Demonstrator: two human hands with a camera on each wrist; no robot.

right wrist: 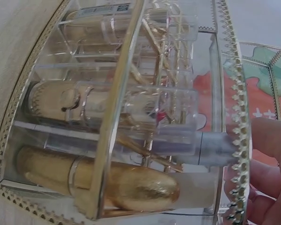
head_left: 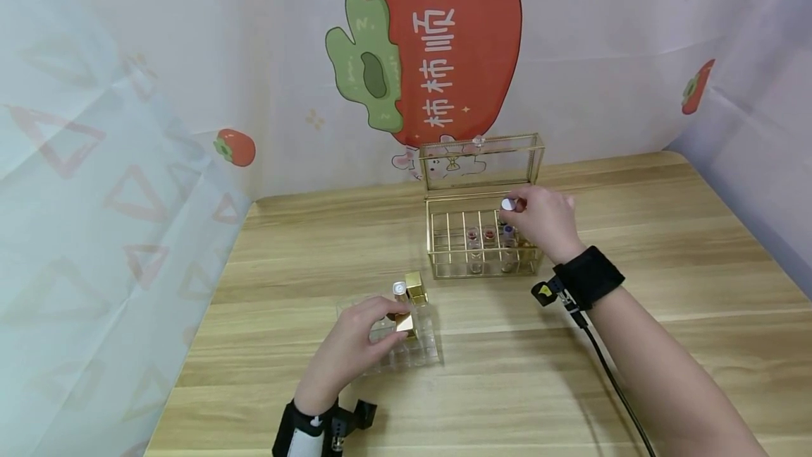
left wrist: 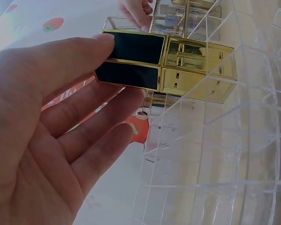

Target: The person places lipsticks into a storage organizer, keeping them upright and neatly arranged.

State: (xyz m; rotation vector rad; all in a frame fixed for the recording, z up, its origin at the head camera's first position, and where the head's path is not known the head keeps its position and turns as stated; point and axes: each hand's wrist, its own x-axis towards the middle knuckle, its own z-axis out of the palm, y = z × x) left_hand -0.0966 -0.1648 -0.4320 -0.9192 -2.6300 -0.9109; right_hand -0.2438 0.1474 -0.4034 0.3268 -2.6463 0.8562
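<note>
My left hand (head_left: 355, 337) pinches a square black-and-gold lipstick (left wrist: 136, 54) between thumb and fingers. The lipstick's gold end is in a clear divided organizer (head_left: 428, 344). In the left wrist view, the remaining fingers of that hand are spread. At the gold-framed glass box (head_left: 434, 270), my right hand (head_left: 542, 221) pinches a small tube with a round whitish end (head_left: 508, 204) above the right-hand compartments. Lipsticks stand inside the box: a clear-capped one (right wrist: 107, 105) and a textured gold one (right wrist: 140, 187) show in the right wrist view, where the right hand is partly cut off.
The box's hinged glass lid (head_left: 478, 185) is raised at the back. A gold lipstick (head_left: 415, 288) and a white-topped one (head_left: 399, 289) stand in the organizer's far side. A printed cloth (head_left: 304, 76) hangs behind the wooden table (head_left: 285, 252). A black cable (head_left: 612, 379) runs from the right wrist.
</note>
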